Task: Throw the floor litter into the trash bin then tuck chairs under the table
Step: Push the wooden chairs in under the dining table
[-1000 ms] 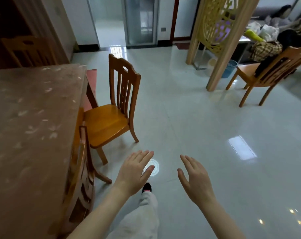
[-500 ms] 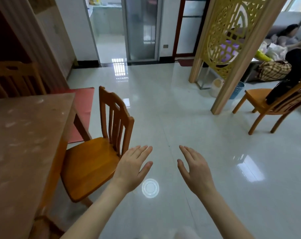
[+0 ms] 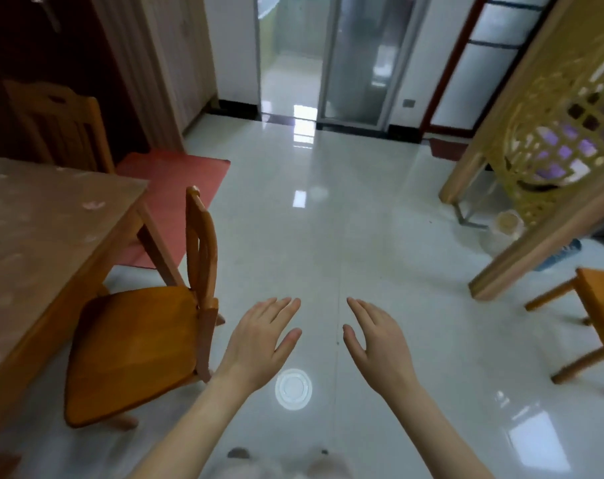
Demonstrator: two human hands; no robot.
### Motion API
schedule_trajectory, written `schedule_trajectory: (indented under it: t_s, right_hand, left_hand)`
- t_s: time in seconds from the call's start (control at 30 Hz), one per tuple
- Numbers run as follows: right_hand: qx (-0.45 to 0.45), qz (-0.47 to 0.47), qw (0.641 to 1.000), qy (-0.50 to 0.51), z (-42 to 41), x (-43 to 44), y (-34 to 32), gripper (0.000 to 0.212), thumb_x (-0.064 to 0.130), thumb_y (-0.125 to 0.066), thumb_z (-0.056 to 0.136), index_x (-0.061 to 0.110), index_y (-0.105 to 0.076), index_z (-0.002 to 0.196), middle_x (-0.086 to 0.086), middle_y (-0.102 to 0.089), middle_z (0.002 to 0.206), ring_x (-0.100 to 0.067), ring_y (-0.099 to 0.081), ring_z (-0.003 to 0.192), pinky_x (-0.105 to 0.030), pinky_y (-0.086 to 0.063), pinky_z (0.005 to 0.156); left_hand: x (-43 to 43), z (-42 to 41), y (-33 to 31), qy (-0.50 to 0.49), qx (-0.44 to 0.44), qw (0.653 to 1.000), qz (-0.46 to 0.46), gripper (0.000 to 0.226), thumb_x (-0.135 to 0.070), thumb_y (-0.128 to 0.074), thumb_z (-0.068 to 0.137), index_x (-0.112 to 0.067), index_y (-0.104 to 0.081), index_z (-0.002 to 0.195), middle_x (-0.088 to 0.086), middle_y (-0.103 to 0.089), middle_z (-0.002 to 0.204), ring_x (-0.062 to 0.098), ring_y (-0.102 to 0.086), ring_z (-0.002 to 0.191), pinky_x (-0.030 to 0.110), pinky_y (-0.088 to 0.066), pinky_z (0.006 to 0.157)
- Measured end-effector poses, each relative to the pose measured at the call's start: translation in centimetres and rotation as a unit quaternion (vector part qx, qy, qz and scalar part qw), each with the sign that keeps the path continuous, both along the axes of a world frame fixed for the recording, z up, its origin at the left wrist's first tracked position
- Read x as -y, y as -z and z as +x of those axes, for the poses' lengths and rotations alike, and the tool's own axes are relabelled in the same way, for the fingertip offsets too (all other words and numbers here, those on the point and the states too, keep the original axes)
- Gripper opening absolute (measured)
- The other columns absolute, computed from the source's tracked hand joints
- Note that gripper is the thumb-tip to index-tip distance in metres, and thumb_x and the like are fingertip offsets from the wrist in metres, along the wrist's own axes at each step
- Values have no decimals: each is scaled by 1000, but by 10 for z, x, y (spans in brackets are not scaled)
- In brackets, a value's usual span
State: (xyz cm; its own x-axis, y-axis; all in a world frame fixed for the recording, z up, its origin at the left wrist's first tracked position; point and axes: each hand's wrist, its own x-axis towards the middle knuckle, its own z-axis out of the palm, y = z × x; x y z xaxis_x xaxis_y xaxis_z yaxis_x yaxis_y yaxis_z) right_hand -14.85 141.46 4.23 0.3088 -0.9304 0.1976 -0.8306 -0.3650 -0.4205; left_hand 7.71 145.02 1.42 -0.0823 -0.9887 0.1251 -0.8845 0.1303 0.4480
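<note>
An orange wooden chair (image 3: 131, 344) stands pulled out from the brown table (image 3: 41, 243), its backrest (image 3: 200, 243) facing me edge-on. My left hand (image 3: 259, 344) hovers just right of the chair's back post, fingers straight, holding nothing. My right hand (image 3: 376, 344) is held out beside it, also empty with fingers spread. A second orange chair (image 3: 594, 316) stands at the right edge, away from the table. A blue bin (image 3: 559, 254) shows partly behind the wooden screen post. No litter is visible on the floor.
A third chair (image 3: 58, 129) stands behind the table's far end. A red mat (image 3: 172, 198) lies on the glossy tile floor. A carved wooden screen (image 3: 553, 160) rises at right, with a white container (image 3: 504, 229) at its base. A glass door is straight ahead.
I have walked forward along the table; the nearest chair now sits lower left and closer. Both hands stay raised and empty, the left now beside the chair back.
</note>
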Motion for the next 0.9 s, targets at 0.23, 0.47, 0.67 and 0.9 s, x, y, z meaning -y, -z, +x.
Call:
schedule_trajectory:
  t_s: [0.23, 0.47, 0.67, 0.9]
  right_hand:
    - [10, -4, 988, -151, 37, 137, -7, 44, 19, -63, 93, 7, -57, 135, -10, -62, 131, -29, -58, 121, -46, -46, 100]
    - [3, 24, 956, -291, 130, 225, 23, 44, 23, -61, 95, 11, -56, 137, -5, -61, 134, -26, -55, 124, -41, -42, 105]
    - [-34, 9, 916, -399, 228, 303, 19, 46, 32, -52, 99, 18, -50, 142, 0, -55, 140, -23, -46, 133, -36, -31, 111]
    - [-55, -14, 822, -567, 309, 358, 15, 60, 55, -55, 90, 27, -48, 143, 5, -49, 145, -28, -29, 144, -46, -19, 119]
  left_hand:
    - [66, 12, -18, -146, -16, 989, -5, 59, -56, -20, 98, -27, -39, 145, -6, -43, 148, 15, -34, 139, 40, -29, 115]
    - [105, 68, 14, -275, -12, 961, 39, 65, -61, -11, 94, -31, -32, 147, -11, -37, 151, 9, -26, 142, 30, -17, 117]
    - [147, 139, 7, -382, -5, 923, 34, 54, -53, -24, 99, -31, -31, 148, -11, -36, 151, 9, -23, 143, 32, -15, 119]
    - [160, 160, 1, -473, 2, 880, 37, 56, -56, -26, 96, -31, -36, 145, -9, -42, 148, 12, -29, 141, 31, -17, 114]
